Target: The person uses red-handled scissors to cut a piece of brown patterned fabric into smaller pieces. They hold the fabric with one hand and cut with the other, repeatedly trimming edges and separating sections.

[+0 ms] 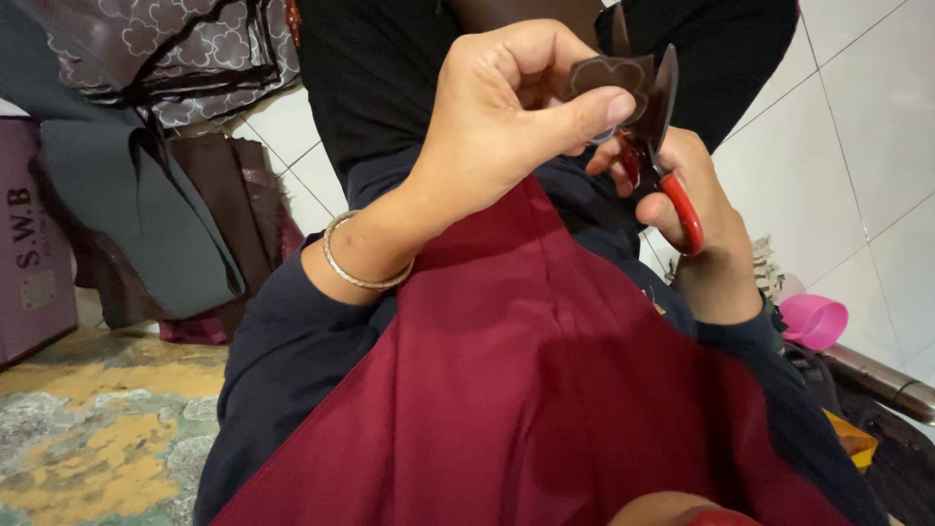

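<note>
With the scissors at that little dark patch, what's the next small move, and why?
Probably turn the patch slightly with the left hand: its outline is scalloped, and the scissors in the right hand sit at its right edge.

Small dark brown fabric cutout [614, 78] with pale scalloped outline. Scissors [672, 166]: red plastic handles, dark metal blades. Thin silver metal bangle [365, 278]. Maroon cloth [526, 390] over navy sleeves [282, 351]. Hanging brown fabric [185, 49] with white clover pattern. Round pink plastic cup [813, 321]. White floor tiles [867, 127]; mottled yellow-grey floor patch [97, 438].
</note>
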The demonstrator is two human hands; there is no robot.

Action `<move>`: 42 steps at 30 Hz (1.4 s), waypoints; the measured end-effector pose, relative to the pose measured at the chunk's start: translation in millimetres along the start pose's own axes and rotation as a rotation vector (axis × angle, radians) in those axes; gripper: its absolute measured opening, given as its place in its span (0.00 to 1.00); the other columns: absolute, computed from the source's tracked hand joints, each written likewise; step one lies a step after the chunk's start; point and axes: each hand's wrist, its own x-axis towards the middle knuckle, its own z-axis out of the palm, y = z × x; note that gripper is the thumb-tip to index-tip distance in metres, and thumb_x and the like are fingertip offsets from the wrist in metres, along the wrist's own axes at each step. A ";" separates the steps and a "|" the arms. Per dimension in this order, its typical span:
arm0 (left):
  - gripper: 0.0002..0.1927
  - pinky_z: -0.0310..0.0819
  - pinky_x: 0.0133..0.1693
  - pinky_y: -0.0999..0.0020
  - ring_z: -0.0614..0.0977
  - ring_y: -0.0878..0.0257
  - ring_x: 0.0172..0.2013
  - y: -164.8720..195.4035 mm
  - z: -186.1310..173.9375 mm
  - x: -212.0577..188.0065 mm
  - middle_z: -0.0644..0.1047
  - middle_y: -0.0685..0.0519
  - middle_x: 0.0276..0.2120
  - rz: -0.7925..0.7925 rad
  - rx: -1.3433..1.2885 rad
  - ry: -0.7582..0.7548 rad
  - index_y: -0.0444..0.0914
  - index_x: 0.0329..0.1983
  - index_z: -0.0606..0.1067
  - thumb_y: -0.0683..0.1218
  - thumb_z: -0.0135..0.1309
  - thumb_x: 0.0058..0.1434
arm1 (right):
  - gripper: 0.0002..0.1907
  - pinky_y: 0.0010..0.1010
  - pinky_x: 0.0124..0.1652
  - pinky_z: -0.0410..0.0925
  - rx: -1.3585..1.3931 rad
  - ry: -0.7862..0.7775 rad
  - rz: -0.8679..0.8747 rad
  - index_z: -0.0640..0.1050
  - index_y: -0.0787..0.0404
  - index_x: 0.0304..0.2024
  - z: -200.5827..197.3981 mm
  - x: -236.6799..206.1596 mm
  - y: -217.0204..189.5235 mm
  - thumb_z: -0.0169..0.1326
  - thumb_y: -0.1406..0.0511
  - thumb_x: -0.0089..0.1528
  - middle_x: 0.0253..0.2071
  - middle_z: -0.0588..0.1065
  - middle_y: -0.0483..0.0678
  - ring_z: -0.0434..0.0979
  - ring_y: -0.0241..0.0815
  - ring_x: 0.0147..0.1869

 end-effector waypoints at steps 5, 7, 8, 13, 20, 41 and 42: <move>0.07 0.77 0.33 0.82 0.82 0.74 0.31 0.3 -1.5 -1.6 0.82 0.53 0.34 0.006 0.056 0.005 0.33 0.43 0.77 0.41 0.64 0.71 | 0.51 0.24 0.36 0.61 0.030 -0.026 -0.008 0.77 0.64 0.43 0.7 4.2 -5.1 0.45 0.23 0.55 0.30 0.68 0.41 0.68 0.33 0.34; 0.07 0.78 0.34 0.82 0.83 0.74 0.32 0.3 -1.9 -1.2 0.82 0.53 0.35 0.025 0.065 -0.004 0.33 0.43 0.77 0.41 0.63 0.71 | 0.52 0.24 0.35 0.62 0.033 -0.026 -0.010 0.76 0.65 0.43 1.1 6.2 -7.1 0.44 0.23 0.55 0.31 0.68 0.42 0.69 0.33 0.34; 0.07 0.79 0.34 0.81 0.84 0.74 0.32 0.2 -2.1 -0.8 0.82 0.53 0.35 0.034 0.069 -0.008 0.33 0.43 0.77 0.41 0.63 0.72 | 0.52 0.24 0.35 0.63 0.035 -0.026 -0.011 0.76 0.65 0.43 1.2 7.1 -8.2 0.44 0.23 0.56 0.31 0.69 0.42 0.69 0.33 0.35; 0.07 0.77 0.34 0.82 0.83 0.74 0.32 -0.5 -2.8 -0.3 0.82 0.53 0.35 0.062 0.140 0.006 0.33 0.43 0.76 0.40 0.64 0.71 | 0.53 0.25 0.35 0.63 0.028 -0.048 0.004 0.76 0.65 0.41 1.8 8.5 -14.0 0.41 0.22 0.56 0.30 0.70 0.43 0.70 0.34 0.34; 0.07 0.78 0.35 0.80 0.83 0.73 0.32 -0.7 -0.6 -1.7 0.82 0.52 0.33 0.038 0.072 0.020 0.33 0.43 0.75 0.39 0.63 0.71 | 0.52 0.23 0.33 0.63 0.023 -0.016 0.030 0.75 0.63 0.35 9.2 12.2 -15.7 0.39 0.21 0.53 0.28 0.70 0.42 0.72 0.33 0.32; 0.07 0.81 0.32 0.76 0.84 0.70 0.29 1.5 6.4 -0.6 0.81 0.51 0.31 -0.007 -0.132 0.022 0.33 0.41 0.74 0.39 0.62 0.71 | 0.53 0.25 0.40 0.62 0.194 -0.068 -0.015 0.72 0.65 0.50 7.6 9.0 -22.8 0.42 0.23 0.57 0.37 0.70 0.45 0.68 0.34 0.39; 0.07 0.80 0.32 0.77 0.84 0.70 0.29 2.4 5.9 -0.5 0.81 0.51 0.31 -0.010 -0.117 0.013 0.33 0.41 0.74 0.40 0.62 0.71 | 0.54 0.24 0.39 0.62 0.175 -0.087 -0.026 0.73 0.65 0.49 5.9 12.9 -23.8 0.41 0.23 0.56 0.36 0.70 0.44 0.68 0.34 0.38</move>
